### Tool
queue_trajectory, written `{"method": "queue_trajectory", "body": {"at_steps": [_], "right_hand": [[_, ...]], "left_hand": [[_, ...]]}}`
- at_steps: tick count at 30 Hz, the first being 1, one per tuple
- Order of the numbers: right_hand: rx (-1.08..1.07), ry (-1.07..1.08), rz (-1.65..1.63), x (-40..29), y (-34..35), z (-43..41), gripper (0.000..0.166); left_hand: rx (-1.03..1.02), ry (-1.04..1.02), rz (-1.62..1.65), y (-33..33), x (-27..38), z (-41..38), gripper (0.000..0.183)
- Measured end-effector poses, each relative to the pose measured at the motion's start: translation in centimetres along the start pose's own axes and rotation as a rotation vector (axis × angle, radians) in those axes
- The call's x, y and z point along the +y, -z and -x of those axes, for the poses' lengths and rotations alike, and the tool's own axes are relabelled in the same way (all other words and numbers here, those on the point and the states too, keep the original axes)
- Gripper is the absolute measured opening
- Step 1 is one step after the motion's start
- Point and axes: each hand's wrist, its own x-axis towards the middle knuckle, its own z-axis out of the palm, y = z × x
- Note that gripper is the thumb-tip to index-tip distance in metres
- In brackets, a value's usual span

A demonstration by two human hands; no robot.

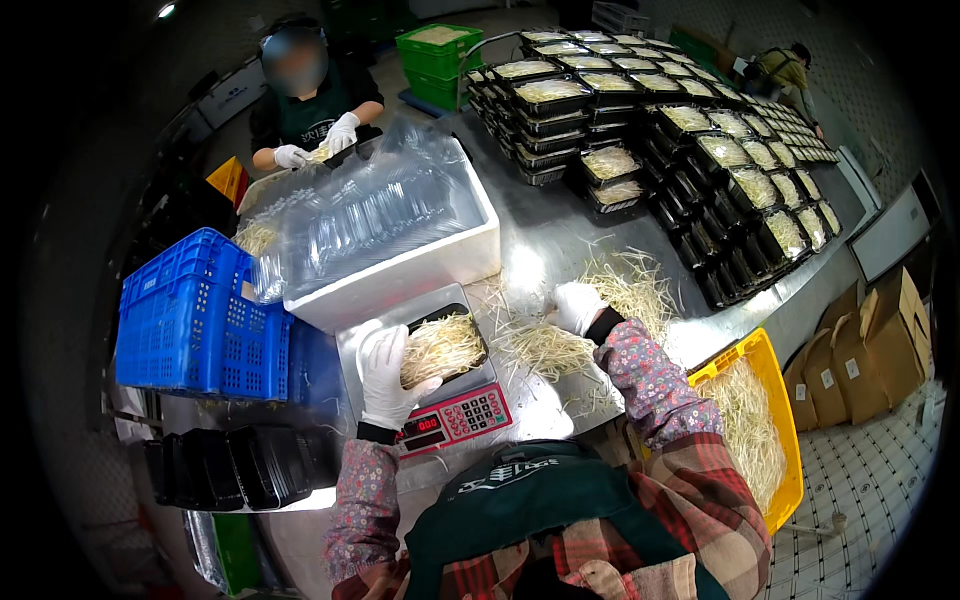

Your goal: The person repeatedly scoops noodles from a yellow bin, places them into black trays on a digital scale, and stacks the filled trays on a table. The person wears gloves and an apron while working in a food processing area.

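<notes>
My gloved left hand [391,375] grips the left side of a black plastic tray [481,337]. The thumb lies along the tray's near side. Bean sprouts [444,349] are heaped inside it. Under the tray is the pan of a digital scale [457,420], with a red keypad panel and lit display facing me. To the right, my gloved right hand [577,307] is over loose bean sprouts [630,289] spread on the metal table. Its fingers point away to the left and are partly hidden, so whether sprouts are in them is unclear. A smaller heap [547,349] lies just below that hand.
A white foam box [397,277] holding clear plastic lids stands beyond the scale. Blue crates [202,322] and nested black trays [240,465] are at left. Filled trays [551,94] are stacked at back right. A yellow crate of sprouts [784,450] sits beside me. A co-worker [319,112] works opposite.
</notes>
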Motion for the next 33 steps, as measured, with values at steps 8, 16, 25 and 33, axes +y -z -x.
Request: {"method": "queue_trajectory", "body": {"at_steps": [8,16,25,33], "right_hand": [[0.240,0.281,0.058,-12.3,-9.6,-1.8,0.086],[0.252,0.378,-0.064,-11.5,-5.5,-3.0,0.056],[-0.075,0.538,-0.310,-10.5,-6.9,-3.6,0.030],[0.725,0.097,-0.021,-7.0,3.8,-16.4,0.092]], "left_hand": [[-0.221,0.113,-0.257,-5.8,0.3,-0.7,0.059],[-0.218,-0.013,-0.353,-6.4,-1.7,-2.7,0.034],[-0.271,0.016,-0.257,-4.3,-0.1,-2.9,0.048],[-0.290,0.150,-0.182,-1.8,2.4,-1.4,0.078]]}}
